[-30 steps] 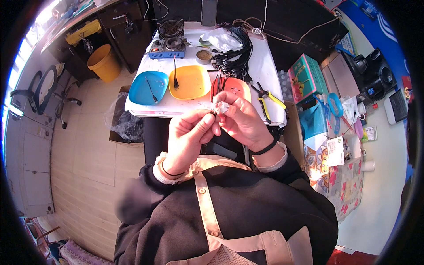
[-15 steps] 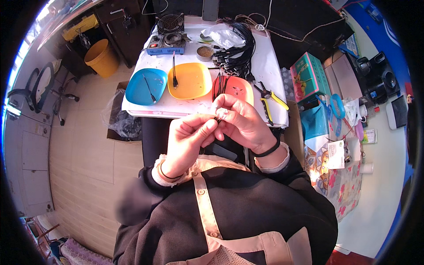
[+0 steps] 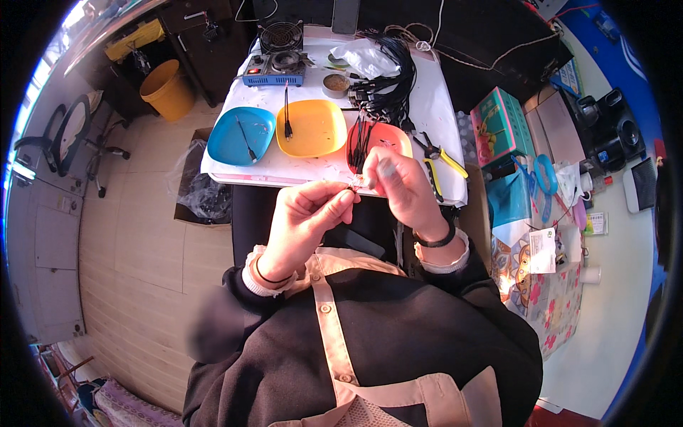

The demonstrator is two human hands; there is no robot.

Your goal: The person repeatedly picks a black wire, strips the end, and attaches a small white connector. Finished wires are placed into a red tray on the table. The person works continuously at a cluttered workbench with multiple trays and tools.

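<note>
In front of the table edge, my left hand [image 3: 309, 217] is closed in a pinch on a short black cable, mostly hidden by the fingers. Thin pale and reddish wire ends [image 3: 355, 184] stick out past its fingertips. Just right of them, my right hand [image 3: 405, 188] is raised with thumb and fingers pressed together; whatever is between them is too small to make out. Behind the hands, a red plate [image 3: 400, 144] holds several black cables [image 3: 361, 139] and small scraps. The yellow plate [image 3: 320, 124] has black cables with plugs in it, and the blue plate [image 3: 226, 142] holds one.
Yellow-handled wire strippers [image 3: 448, 162] lie right of the red plate. Farther back are a bundle of black cables [image 3: 398, 78], a small round tin [image 3: 335, 86] and a blue hot plate [image 3: 274, 77] beside a fan [image 3: 280, 37]. An open box with plastic [image 3: 203, 188] stands left of the table.
My right hand has moved right, away from the left fingertips, uncovering the wire ends. My left hand stays nearly in place, still pinching. The view has shifted slightly.
</note>
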